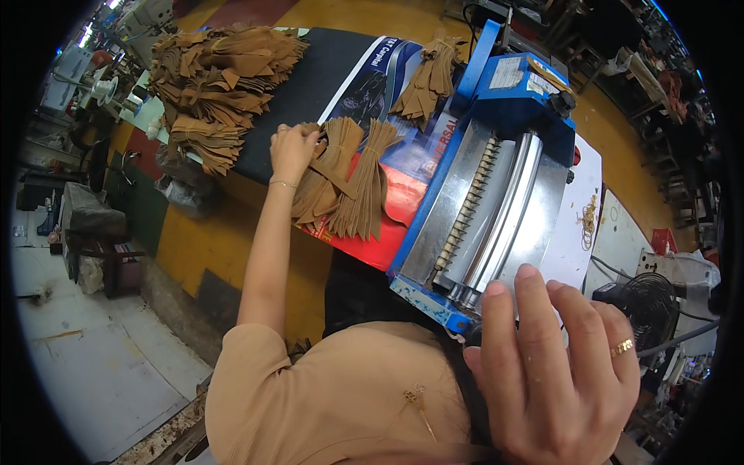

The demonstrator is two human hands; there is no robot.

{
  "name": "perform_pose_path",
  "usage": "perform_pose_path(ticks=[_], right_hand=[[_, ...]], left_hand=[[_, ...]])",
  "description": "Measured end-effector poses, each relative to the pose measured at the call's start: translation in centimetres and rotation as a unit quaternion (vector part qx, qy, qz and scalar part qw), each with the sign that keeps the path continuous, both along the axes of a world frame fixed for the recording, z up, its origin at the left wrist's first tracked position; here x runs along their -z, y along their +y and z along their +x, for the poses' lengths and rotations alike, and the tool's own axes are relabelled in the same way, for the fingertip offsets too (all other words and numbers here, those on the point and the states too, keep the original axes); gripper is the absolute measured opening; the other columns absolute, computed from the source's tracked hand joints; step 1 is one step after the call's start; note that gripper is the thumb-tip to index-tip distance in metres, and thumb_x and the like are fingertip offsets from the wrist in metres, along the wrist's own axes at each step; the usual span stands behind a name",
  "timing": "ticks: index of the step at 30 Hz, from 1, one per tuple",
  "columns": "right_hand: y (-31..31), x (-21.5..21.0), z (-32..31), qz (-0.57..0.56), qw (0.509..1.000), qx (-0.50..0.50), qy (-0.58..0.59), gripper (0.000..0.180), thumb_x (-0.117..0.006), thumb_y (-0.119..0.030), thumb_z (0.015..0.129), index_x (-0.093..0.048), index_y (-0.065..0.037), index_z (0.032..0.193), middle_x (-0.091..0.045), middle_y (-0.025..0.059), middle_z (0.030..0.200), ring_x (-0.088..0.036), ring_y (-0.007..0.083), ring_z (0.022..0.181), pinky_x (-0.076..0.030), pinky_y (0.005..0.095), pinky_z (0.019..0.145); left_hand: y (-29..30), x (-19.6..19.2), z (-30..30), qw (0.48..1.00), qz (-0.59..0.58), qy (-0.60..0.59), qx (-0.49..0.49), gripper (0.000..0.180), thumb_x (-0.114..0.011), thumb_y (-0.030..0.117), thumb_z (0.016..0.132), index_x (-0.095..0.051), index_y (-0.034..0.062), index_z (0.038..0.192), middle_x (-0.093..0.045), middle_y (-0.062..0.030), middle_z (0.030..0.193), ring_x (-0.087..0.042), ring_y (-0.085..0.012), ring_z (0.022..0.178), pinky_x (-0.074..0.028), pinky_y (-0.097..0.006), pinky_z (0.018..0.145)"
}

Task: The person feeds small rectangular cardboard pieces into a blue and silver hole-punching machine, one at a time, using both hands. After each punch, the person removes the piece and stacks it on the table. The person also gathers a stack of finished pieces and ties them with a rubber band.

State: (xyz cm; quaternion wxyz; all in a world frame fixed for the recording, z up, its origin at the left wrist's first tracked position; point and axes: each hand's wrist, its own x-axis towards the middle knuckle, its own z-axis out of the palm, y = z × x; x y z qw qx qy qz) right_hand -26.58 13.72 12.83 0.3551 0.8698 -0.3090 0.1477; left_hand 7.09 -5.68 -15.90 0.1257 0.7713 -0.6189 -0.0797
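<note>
We see left hand (292, 149) flat on brown leather bundle (329, 172), fingers loose. Right hand (554, 370) open by blue roller machine (496, 182), white label (508, 72) on top. Red-blue poster (395, 167) under bundles.

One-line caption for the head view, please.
Left hand rests on tied bundles of brown leather strips beside a blue roller machine; right hand open near the machine's front edge.

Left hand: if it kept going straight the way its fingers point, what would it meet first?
The left hand already touches a tied bundle of tan leather strips; beyond lies a second tan bundle, though depth is unclear.
</note>
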Motion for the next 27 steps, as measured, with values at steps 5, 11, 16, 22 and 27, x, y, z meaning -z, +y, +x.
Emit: perform_pose_path(ticks=[5,11,16,22,27], right_hand=[[-1.8,-1.3,-1.3,-0.058,0.998,-0.033,0.010,0.013,-0.062,-0.019,0.091,-0.071,-0.011,0.096,-0.069,0.0045,0.096,-0.066,0.0176,0.078,-0.052,0.0272,0.070],[1.6,-6.2,-0.1,0.255,0.945,0.203,-0.018,0.036,-0.066,-0.019,0.083,-0.061,0.005,0.109,-0.064,0.0218,0.108,-0.064,0.0333,0.098,-0.050,0.0426,0.080],[0.3,-3.6,-1.6,0.336,0.922,0.175,-0.075,0.041,-0.071,-0.015,0.073,-0.062,0.001,0.110,-0.065,0.0163,0.103,-0.063,0.0324,0.089,-0.048,0.0410,0.076],[-5.6,2.9,-4.3,0.415,0.889,0.035,-0.192,0.019,-0.068,-0.012,0.080,-0.065,-0.007,0.097,-0.063,0.0087,0.083,-0.062,0.0299,0.076,-0.048,0.0391,0.066],[-12.6,10.0,-0.4,0.357,0.888,-0.078,-0.280,0.010,-0.067,-0.012,0.083,-0.068,-0.006,0.091,-0.063,0.0084,0.084,-0.064,0.0267,0.078,-0.050,0.0368,0.067]], left_hand=[[1.4,-1.2,-5.2,0.996,0.056,-0.061,0.029,0.054,-0.073,0.045,0.078,-0.064,-0.0008,0.106,-0.062,-0.0213,0.111,-0.057,-0.0378,0.108,-0.046,-0.046,0.091],[1.8,1.2,-10.0,0.987,-0.072,-0.028,0.139,0.057,-0.078,0.041,0.075,-0.057,-0.0033,0.104,-0.064,-0.0239,0.098,-0.061,-0.0385,0.098,-0.049,-0.046,0.085],[0.6,2.7,-13.2,0.997,0.020,0.001,0.072,0.045,-0.071,0.017,0.077,-0.051,-0.0063,0.110,-0.066,-0.0255,0.092,-0.066,-0.0425,0.087,-0.052,-0.049,0.079],[1.8,-2.5,-10.0,0.775,0.107,0.615,0.098,0.059,-0.080,0.015,0.076,-0.052,-0.0063,0.124,-0.067,-0.0143,0.103,-0.066,-0.0179,0.093,-0.053,-0.029,0.083],[3.5,-9.4,-10.1,0.585,0.124,0.788,0.147,0.042,-0.066,0.014,0.091,-0.047,-0.0013,0.126,-0.062,-0.0098,0.113,-0.063,-0.0148,0.101,-0.054,-0.030,0.086]])
